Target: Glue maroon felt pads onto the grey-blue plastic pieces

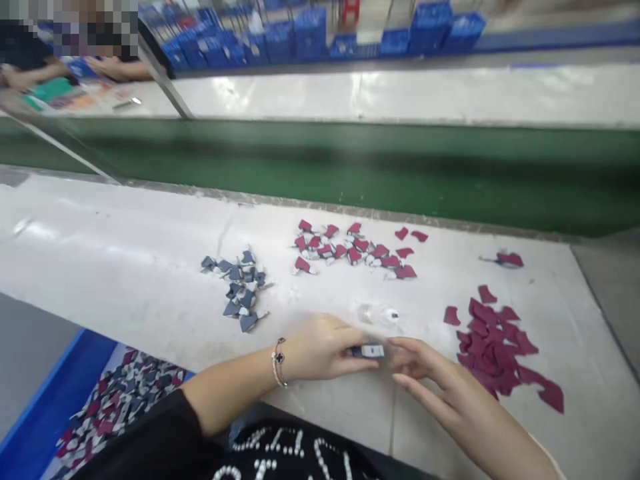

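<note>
In the middle of the table's near side, my left hand (320, 348) is closed on a small dark piece with a white patch (371, 351), pinched between thumb and fingers. My right hand (433, 377) is just to the right of it, thumb and fingers apart, with nothing visible between them. Beyond the hands lies a small clear bottle with a dark tip (387, 315), blurred. Right of my right hand is a heap of maroon cut pieces (495, 350). Maroon-and-white pieces (353, 252) lie further back, and a cluster of dark blue-grey pieces (243, 293) is to the left.
A blue bin (55, 387) full of mixed pieces stands at the lower left, below the white table (125, 247). A green conveyor belt (300, 157) runs behind the table. Across it, people's hands (107, 68) work at another bench, with blue crates (310, 33) beyond.
</note>
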A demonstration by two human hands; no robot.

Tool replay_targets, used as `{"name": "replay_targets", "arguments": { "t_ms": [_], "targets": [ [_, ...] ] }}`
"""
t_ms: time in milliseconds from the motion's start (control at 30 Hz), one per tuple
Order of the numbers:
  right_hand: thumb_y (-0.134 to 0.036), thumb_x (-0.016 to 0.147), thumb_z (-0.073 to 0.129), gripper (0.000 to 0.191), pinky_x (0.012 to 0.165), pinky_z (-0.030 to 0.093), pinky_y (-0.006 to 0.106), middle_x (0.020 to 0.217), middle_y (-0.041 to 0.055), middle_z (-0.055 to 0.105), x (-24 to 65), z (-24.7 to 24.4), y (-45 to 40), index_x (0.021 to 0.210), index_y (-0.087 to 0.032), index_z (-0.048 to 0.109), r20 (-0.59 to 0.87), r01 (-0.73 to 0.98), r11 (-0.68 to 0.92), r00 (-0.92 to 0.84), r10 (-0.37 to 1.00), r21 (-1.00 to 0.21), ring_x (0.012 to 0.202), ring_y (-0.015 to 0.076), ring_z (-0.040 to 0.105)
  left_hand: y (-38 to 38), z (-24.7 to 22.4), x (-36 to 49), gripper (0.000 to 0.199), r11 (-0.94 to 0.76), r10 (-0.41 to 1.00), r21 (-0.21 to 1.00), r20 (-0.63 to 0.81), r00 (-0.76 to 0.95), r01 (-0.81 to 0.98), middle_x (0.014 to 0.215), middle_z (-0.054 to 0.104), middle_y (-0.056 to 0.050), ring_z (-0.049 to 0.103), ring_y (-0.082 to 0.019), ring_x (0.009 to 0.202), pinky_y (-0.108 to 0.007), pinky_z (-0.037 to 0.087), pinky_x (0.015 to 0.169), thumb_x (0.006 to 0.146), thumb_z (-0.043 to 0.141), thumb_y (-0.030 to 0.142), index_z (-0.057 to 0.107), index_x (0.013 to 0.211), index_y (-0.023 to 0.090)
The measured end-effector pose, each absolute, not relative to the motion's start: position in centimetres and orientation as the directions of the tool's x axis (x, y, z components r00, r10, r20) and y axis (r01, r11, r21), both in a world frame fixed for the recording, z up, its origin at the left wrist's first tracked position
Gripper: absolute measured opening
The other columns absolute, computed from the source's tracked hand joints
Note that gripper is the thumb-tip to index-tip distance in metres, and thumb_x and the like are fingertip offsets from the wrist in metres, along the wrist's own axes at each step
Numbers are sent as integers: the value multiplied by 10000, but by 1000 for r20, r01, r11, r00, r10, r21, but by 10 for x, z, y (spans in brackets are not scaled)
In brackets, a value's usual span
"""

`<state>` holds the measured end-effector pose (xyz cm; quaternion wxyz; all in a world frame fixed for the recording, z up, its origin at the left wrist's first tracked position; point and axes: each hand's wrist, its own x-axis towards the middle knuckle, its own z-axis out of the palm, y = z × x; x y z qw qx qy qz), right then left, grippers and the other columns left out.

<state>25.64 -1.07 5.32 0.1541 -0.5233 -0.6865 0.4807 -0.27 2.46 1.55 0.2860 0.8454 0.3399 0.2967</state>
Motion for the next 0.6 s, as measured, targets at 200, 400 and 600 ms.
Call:
{"name": "replay_targets", "arguments": {
  "t_ms": [200, 400, 600],
  "targets": [
    [-656, 819, 675, 581, 936, 560, 534, 1163, 114, 727, 256, 24, 24, 1250, -270, 618, -215, 603, -108, -107, 971, -791, 1072, 343, 693, 108, 54, -41, 497, -37, 997, 500, -38, 65, 865, 754, 709, -38, 661, -167, 717, -257, 459, 652, 916, 575, 665, 610, 788, 186],
    [-619, 787, 688, 395, 897, 566, 462, 977, 42, 751, 214, 16, 42, 952, -263, 650, -120, 529, 15, -220, 968, -848, 969, 314, 713, 145, 56, -58, 524, 96, 995, 322, -60, -81, 942, 983, 723, -128, 696, -267, 951, -328, 486, 800, 906, 582, 671, 657, 924, 153],
    [-715, 844, 581, 535, 830, 572, 505, 924, 67, 757, 237, 15, 21, 1150, -279, 538, -256, 467, -147, -178, 950, -872, 947, 362, 730, 59, 75, -117, 358, 110, 975, 260, -215, -53, 959, 1048, 704, -62, 683, -238, 976, -311, 494, 841, 871, 701, 530, 679, 996, 196]
  ]
}}
